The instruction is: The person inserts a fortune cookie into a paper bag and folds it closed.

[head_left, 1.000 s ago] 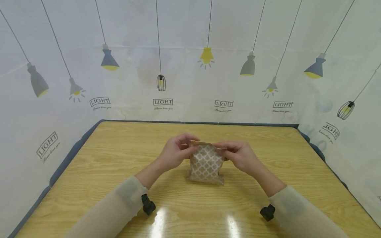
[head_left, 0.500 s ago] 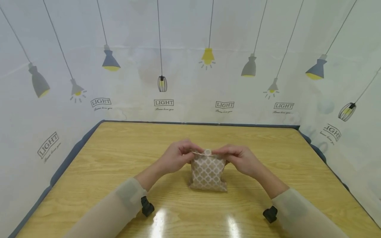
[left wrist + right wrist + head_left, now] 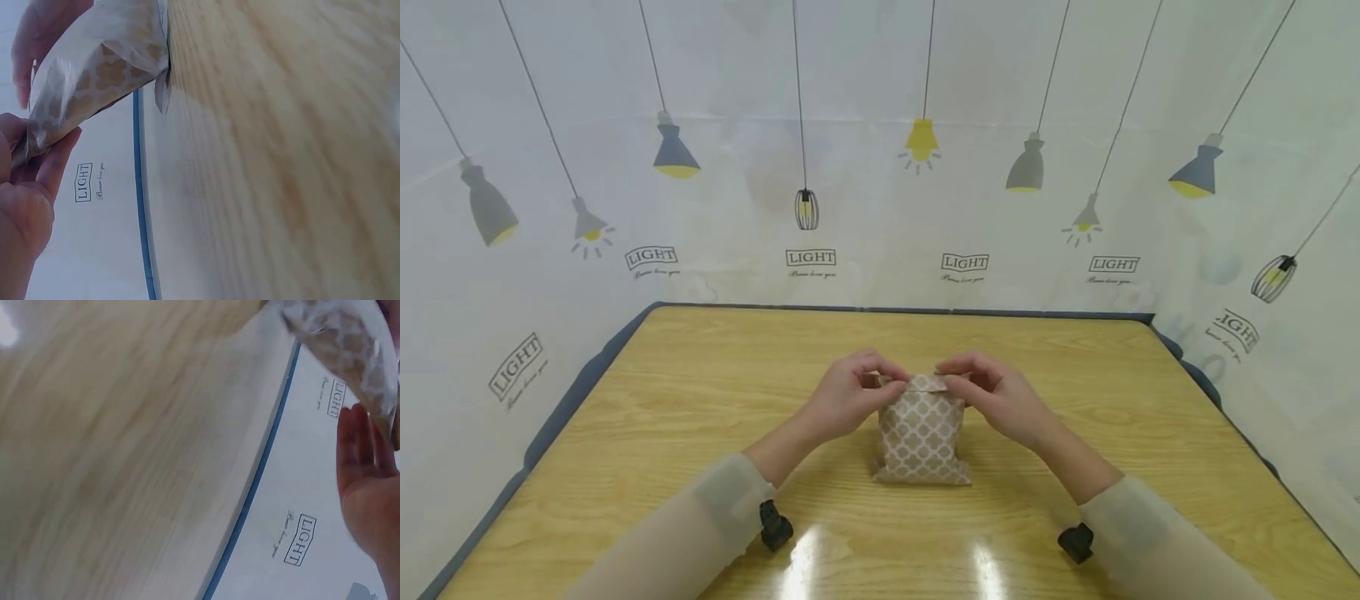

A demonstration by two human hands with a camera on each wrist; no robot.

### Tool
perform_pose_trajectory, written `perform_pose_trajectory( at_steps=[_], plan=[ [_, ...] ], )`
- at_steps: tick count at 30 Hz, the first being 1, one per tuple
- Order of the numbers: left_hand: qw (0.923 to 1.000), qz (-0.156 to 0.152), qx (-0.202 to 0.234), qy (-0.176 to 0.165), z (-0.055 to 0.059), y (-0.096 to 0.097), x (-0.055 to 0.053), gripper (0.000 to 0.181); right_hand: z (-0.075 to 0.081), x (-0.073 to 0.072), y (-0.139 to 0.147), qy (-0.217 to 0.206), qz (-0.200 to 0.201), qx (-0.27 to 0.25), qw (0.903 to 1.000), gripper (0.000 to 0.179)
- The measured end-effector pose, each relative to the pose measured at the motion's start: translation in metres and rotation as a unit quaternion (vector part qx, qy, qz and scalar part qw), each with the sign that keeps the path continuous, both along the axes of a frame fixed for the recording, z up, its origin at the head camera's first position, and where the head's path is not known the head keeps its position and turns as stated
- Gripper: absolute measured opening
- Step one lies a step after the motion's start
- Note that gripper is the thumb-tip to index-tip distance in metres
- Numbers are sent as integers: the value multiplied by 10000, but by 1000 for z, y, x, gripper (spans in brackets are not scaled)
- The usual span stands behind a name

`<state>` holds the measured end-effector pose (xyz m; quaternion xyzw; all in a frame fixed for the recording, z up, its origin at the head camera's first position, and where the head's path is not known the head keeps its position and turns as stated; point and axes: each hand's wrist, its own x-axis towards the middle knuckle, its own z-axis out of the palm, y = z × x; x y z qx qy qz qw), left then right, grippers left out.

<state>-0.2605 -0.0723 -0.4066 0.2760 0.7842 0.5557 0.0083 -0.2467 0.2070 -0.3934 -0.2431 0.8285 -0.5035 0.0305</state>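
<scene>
A small brown paper bag (image 3: 922, 442) with a white lattice pattern stands upright on the wooden table, its body puffed out. Its top edge is folded over toward the person as a narrow flap. My left hand (image 3: 852, 393) pinches the top left corner, thumb in front and fingers behind, as the left wrist view shows around the bag's tapered end (image 3: 53, 125). At the top right corner, my right hand (image 3: 1006, 398) holds the fold between thumb and fingers. In the right wrist view the fingers of that hand (image 3: 369, 494) lie extended behind the paper.
The wooden table (image 3: 715, 375) has a dark blue edge strip along its back and sides. Behind it hangs a pale backdrop (image 3: 880, 192) printed with lamps and lettering. A small black camera (image 3: 775, 525) sits at each wrist.
The bag's top edge has been folded forward and down into a flap. The bag came slightly nearer the person, and both hands shifted their hold along the fold.
</scene>
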Motion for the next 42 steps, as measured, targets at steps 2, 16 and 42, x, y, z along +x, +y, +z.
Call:
perform_pose_trajectory(
  at_steps=[2,16,42],
  plan=[
    [10000,59,14,78,1,2,1,13,2,-2,-5,-197,-231,46,9995,31],
    [9990,308,-81,-301,6,15,2,13,7,-2,-21,-543,-541,59,9970,26],
    [9912,591,753,-915,8,3,-1,14,10,-5,-2,-703,-813,-297,9938,27]
  ],
)
